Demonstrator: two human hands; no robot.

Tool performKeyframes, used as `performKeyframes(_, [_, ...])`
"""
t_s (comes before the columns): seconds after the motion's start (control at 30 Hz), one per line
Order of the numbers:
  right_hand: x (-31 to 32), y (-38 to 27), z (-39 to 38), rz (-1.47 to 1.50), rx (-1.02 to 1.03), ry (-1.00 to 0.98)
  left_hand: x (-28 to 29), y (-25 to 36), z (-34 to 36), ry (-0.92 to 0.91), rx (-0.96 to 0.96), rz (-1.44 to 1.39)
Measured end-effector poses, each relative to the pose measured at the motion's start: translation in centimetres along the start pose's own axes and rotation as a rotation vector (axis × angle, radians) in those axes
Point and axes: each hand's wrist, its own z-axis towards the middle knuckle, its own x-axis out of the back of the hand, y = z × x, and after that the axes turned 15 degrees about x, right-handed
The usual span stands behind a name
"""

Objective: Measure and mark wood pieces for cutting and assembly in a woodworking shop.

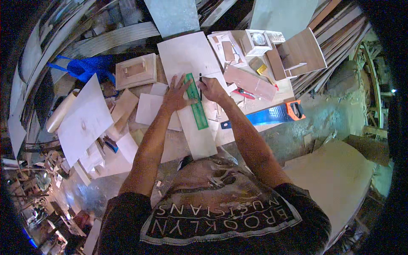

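A pale thin plywood sheet (pixel 182 55) lies on the worktable, its narrow near end pointing toward my body. Along it runs a green see-through ruler (pixel 197 106). My left hand (pixel 175 94) lies spread over the sheet, thumb and fingertips pressing on the ruler. Just right of the ruler, my right hand (pixel 213 90) is closed around a slim black tool (pixel 200 80), held upright against its edge. Whether it is a pen or a knife I cannot make out, as the fist hides part of it.
A handsaw (pixel 263 117) with an orange and black handle lies at the right. Beyond it are a pinkish board (pixel 250 83), a small white box (pixel 256 41) and an open wooden box (pixel 301 53). Leftward stand a framed wooden piece (pixel 136 71) and a leaning white panel (pixel 85 121).
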Motion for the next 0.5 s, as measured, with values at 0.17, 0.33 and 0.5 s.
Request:
performKeyframes(0.17, [-0.1, 2.0, 3.0, -0.029, 0.05, 0.132, -0.2, -0.1, -0.2, 0.086, -0.027, -0.017])
performKeyframes(0.33, [-0.1, 3.0, 4.0, -0.051, -0.033, 0.119, 0.2, 0.1, -0.2, 0.108, -0.033, -0.023])
performKeyframes(0.5, [-0.5, 2.8, 3.1, 0.029, 0.067, 0.237, 0.0, 0.1, -0.2, 0.028, 0.018, 0.008])
